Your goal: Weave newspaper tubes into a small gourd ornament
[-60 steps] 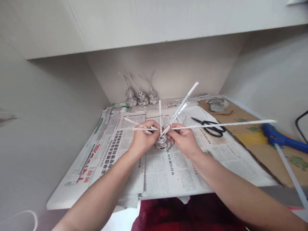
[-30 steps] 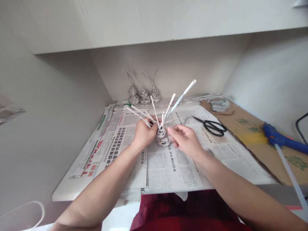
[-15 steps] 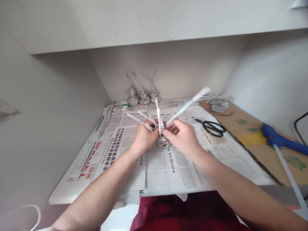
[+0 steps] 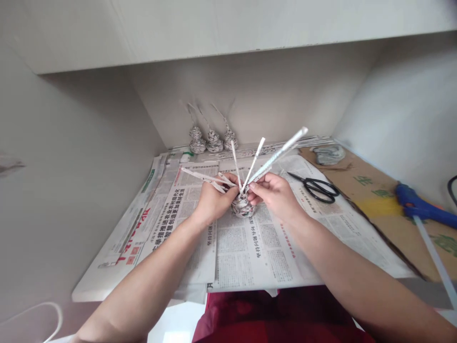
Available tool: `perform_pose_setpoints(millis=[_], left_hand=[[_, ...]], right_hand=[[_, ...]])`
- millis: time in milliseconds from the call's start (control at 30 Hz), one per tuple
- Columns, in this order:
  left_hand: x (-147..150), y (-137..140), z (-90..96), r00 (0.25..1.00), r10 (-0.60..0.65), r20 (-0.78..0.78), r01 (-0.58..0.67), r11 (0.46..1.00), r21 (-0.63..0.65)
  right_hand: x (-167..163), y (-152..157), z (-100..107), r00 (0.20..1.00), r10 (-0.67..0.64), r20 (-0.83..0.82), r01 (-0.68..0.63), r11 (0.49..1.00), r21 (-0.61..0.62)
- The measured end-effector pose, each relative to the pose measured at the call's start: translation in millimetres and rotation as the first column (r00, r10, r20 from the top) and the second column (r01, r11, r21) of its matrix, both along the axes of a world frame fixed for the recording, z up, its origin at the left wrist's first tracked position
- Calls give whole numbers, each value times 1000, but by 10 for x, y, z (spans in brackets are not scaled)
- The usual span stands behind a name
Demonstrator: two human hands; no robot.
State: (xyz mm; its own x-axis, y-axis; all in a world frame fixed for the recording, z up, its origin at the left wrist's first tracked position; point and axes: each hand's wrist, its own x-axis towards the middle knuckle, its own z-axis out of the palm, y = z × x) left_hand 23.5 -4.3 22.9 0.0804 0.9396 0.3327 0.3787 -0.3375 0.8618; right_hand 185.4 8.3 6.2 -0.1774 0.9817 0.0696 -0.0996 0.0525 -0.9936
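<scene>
Between my hands, a small round piece woven from rolled newspaper strips [image 4: 242, 207] stands over the newspaper [image 4: 239, 257]. Several rolled paper sticks fan out from its top. My left hand [image 4: 215, 197] is closed on the left side of the woven piece, its thumb by the base of the sticks. With thumb and fingers, my right hand [image 4: 273, 194] pinches a long paper stick [image 4: 282, 153] that slants up to the right. The far side of the woven piece and some fingertips are hidden.
Three gourd-shaped woven paper pieces [image 4: 214, 142] stand by the back wall, beside long thin paper sticks [image 4: 310, 141]. Black-handled scissors [image 4: 316, 186] lie on the right. Further right are cardboard [image 4: 371, 190], a crumpled grey cloth [image 4: 328, 155] and a blue glue gun [image 4: 421, 205].
My right hand has drawn slightly away from the woven piece, uncovering more of its front. One more upright stick now shows between the others. The view has shifted slightly.
</scene>
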Motion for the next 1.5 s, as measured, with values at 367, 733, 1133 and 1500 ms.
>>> perform_pose_setpoints(millis=[367, 733, 1133, 1500], left_hand=[[-41, -62, 73, 939, -83, -335, 172, 954, 245], [-30, -75, 70, 958, -76, -278, 139, 966, 216], [-52, -104, 114, 896, -153, -416, 292, 911, 293], [-39, -115, 103, 927, -195, -322, 295, 908, 299]], right_hand=[[107, -181, 124, 856, -279, 435, -33, 811, 584], [91, -188, 131, 806, -317, 500, -39, 815, 579], [44, -39, 192, 950, -84, 299, 2, 964, 265], [24, 23, 389, 921, -18, 390, -10, 998, 70]])
